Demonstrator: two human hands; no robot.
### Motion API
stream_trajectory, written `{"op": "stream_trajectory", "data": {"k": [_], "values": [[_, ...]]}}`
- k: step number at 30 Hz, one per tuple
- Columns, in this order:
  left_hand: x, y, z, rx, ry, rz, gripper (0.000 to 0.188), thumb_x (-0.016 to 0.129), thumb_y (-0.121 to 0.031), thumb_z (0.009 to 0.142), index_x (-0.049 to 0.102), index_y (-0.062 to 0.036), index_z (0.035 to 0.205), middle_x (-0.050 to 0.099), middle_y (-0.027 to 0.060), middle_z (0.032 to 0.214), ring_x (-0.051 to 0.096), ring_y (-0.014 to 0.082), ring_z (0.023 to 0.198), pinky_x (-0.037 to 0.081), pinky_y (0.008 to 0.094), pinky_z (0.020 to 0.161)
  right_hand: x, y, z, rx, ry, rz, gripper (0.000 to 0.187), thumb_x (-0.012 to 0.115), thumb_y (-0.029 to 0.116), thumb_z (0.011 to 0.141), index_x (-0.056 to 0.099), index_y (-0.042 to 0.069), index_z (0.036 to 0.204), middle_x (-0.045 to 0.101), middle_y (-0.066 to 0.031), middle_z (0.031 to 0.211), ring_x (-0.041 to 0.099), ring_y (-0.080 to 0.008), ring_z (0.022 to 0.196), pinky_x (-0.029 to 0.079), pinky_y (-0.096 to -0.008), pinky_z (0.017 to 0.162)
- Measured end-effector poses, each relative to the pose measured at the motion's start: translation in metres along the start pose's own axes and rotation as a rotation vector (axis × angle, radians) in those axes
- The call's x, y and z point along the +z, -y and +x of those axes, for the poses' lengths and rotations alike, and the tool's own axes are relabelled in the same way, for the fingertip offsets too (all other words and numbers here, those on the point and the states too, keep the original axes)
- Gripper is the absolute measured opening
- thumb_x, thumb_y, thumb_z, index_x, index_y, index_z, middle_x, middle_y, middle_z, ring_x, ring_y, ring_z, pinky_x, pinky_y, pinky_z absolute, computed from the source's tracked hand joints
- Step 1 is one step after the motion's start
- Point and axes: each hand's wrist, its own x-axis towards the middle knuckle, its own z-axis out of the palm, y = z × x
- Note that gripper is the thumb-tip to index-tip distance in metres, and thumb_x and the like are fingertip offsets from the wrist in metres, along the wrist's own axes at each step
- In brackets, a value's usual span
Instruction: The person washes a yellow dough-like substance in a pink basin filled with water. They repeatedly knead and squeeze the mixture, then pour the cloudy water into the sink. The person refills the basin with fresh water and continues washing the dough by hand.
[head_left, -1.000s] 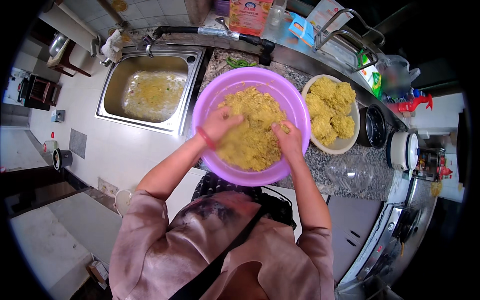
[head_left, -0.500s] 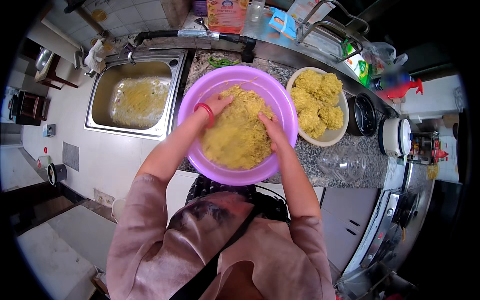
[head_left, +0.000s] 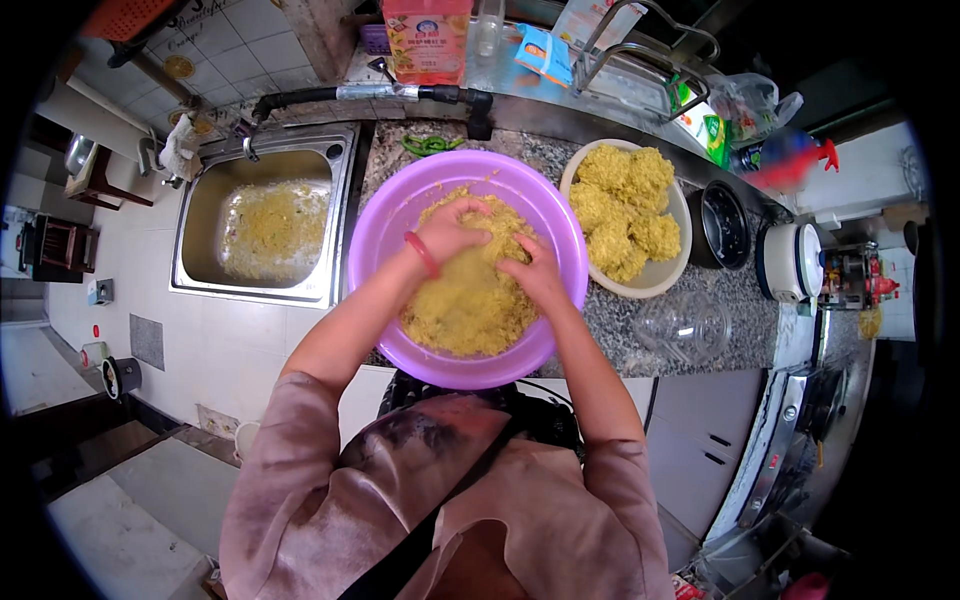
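A pale tiled floor (head_left: 130,260) is noted at left. A speckled grey granite counter (head_left: 612,335) is seen at centre, and a rectangular stainless-steel sink (head_left: 338,230), its bottom strewn with yellow bits, is set to its left. On the counter, a round purple plastic basin (head_left: 375,220) is placed, with a loose yellow crumbly mass (head_left: 470,318) contained inside, partly blurred. Just to its right, a round cream bowl (head_left: 665,272) is loaded with yellow clumps (head_left: 625,205); a round black pot (head_left: 722,228) is stood beside that. Within the basin, the left hand (head_left: 452,232) and right hand (head_left: 540,275) are rested on the mass, thumb and fingers apart on all 2. Behind the basin, slim green peppers (head_left: 432,145) are laid.
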Motion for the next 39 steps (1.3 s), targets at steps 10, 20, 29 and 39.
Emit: {"op": "stream_trajectory", "data": {"k": [10,20,29,39], "values": [[-0.011,-0.006,-0.028,-0.105,-0.097,-0.209,0.045,0.05,0.011,0.072,0.052,-0.0043,0.115,0.056,0.0066,0.105,0.056,0.0134,0.093,0.048,0.0273,0.078,0.02,0.04,-0.009,-0.208,0.0,0.28,0.061,0.07,0.017,0.067,0.047,0.001,0.121,0.051,-0.02,0.116,0.049,-0.0317,0.111,0.038,-0.0386,0.095],[-0.035,-0.007,-0.057,-0.15,-0.299,0.132,0.041,0.055,-0.016,0.084,0.047,0.0,0.121,0.057,0.0097,0.104,0.056,0.0168,0.092,0.045,0.0287,0.082,-0.018,0.032,-0.004,0.053,-0.065,-0.507,0.044,0.056,0.017,0.08,0.049,0.001,0.12,0.053,-0.0245,0.117,0.049,-0.0357,0.112,0.039,-0.0395,0.094],[-0.053,0.043,-0.006,-0.491,-0.314,0.049,0.058,0.049,-0.045,0.087,0.046,-0.0004,0.125,0.055,0.0127,0.116,0.055,0.021,0.101,0.043,0.0323,0.085,-0.003,-0.011,0.06,0.468,0.187,0.192,0.079,0.05,0.054,0.082,0.026,0.005,0.139,0.023,-0.0216,0.143,0.023,-0.0341,0.132,0.021,-0.0475,0.104],[-0.039,0.025,0.011,-0.488,-0.117,-0.342,0.058,0.049,-0.05,0.085,0.05,-0.0065,0.124,0.056,0.0129,0.118,0.056,0.0216,0.104,0.044,0.0349,0.089,0.003,0.021,0.054,0.611,0.295,0.47,0.087,0.059,0.056,0.073,0.023,0.015,0.141,0.021,-0.0153,0.145,0.023,-0.0323,0.132,0.019,-0.0509,0.104]]}}
